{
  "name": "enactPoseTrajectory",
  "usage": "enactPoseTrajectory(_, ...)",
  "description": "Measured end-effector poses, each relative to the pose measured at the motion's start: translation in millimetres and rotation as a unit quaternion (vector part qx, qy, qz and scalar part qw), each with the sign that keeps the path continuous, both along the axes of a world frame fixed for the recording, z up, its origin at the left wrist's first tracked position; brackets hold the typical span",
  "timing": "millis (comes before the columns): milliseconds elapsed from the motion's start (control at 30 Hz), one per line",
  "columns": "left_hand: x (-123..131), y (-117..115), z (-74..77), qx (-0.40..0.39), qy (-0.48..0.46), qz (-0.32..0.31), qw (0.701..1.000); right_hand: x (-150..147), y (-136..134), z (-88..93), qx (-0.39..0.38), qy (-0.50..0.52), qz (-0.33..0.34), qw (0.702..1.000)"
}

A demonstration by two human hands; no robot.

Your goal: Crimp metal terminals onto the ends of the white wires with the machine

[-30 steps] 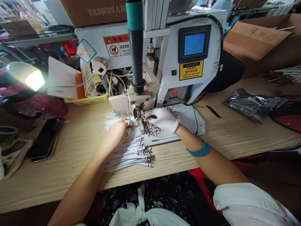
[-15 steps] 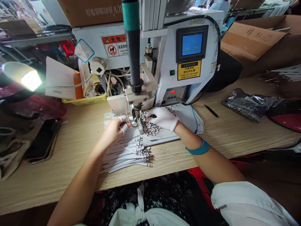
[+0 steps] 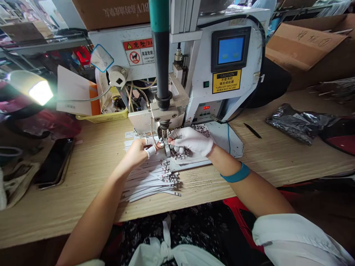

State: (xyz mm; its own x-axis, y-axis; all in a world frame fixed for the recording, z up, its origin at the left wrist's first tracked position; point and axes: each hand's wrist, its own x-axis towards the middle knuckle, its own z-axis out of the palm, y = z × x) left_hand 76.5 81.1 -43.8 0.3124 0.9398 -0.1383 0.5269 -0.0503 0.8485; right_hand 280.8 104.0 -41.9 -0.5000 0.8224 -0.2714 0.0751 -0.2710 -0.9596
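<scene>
My left hand (image 3: 135,153), with white cots on its fingertips, sits just left of the machine's metal head (image 3: 164,129) and seems to pinch a thin white strip. My right hand (image 3: 191,141), in a white glove, reaches in from the right, fingertips bunched beside that head. Whatever those fingers hold is too small to see. Under the glove lies a pile of small printed tabs (image 3: 191,129) on a white sheet (image 3: 222,140). A loose bundle of white strips with printed ends (image 3: 151,183) lies below my left wrist.
The wooden table (image 3: 69,199) holds a black phone (image 3: 54,162), a black plastic bag (image 3: 299,127) and a small black blade-like piece (image 3: 252,130). The machine has a blue screen (image 3: 230,50). A lit lamp (image 3: 41,90) stands left, and a cardboard box (image 3: 305,46) stands back right.
My right hand has moved left, off the tab pile and up to the metal head. My left fingers have closed in toward the head from the left.
</scene>
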Motion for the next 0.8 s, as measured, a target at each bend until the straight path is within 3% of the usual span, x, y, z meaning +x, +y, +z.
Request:
enactPoseTrajectory(167, 0, -2, 1.5, -0.014, -0.014, 0.005, 1.0, -2, 2, -2.3, -0.037, 0.003, 0.004, 0.999)
enactPoseTrajectory(800, 10, -2, 2.0, -0.078, -0.052, 0.053, 0.994, -8, 3, -0.5, -0.001, -0.026, 0.008, 1.0)
